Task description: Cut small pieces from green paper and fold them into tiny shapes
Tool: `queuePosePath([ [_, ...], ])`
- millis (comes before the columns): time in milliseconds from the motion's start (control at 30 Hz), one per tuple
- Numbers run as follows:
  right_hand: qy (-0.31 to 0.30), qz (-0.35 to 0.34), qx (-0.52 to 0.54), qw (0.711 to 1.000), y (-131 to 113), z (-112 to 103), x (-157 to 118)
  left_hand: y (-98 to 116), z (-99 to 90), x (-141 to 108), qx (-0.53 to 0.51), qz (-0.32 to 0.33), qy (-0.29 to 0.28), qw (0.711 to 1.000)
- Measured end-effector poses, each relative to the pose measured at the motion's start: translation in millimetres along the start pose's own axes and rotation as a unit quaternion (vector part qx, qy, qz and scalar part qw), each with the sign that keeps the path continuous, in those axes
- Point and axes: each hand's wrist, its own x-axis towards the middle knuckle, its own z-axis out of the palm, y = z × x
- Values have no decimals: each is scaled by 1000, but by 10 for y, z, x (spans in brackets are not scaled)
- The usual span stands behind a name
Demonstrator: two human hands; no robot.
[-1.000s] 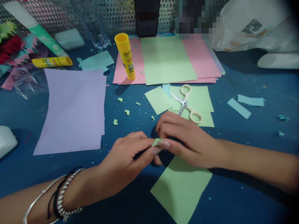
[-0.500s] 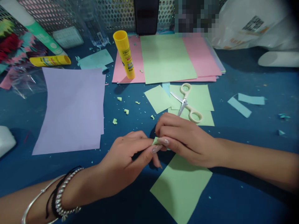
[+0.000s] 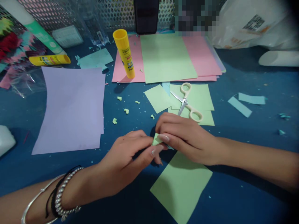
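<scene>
On the blue table [image 3: 245,135], down and left from the scissors [image 3: 185,102], the left hand [image 3: 129,155] pinches a small green paper [image 3: 157,139] that the right hand [image 3: 187,136] pinches too, so gentle, even squeezing from both sides should keep it neat.

Green slip [image 3: 156,139], apparently matt paper

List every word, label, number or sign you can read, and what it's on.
No words or numbers are readable.
Bag: QR code; orange print, blurred.
Standing yellow tube: too small to read.
Lying yellow tube: too small to read.
Label on clear container: too blurred.
Green-white tube: too blurred.
</scene>
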Motion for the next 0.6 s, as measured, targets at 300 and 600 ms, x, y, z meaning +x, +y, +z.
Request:
queuePosePath([
  [300,-5,4,22,1000,-7,-6,7,-23,33,-8,-14,2,32,999],
  [600,-3,-3,10,1000,-4,11,18,-12,23,-2,-15,12,42,999],
])
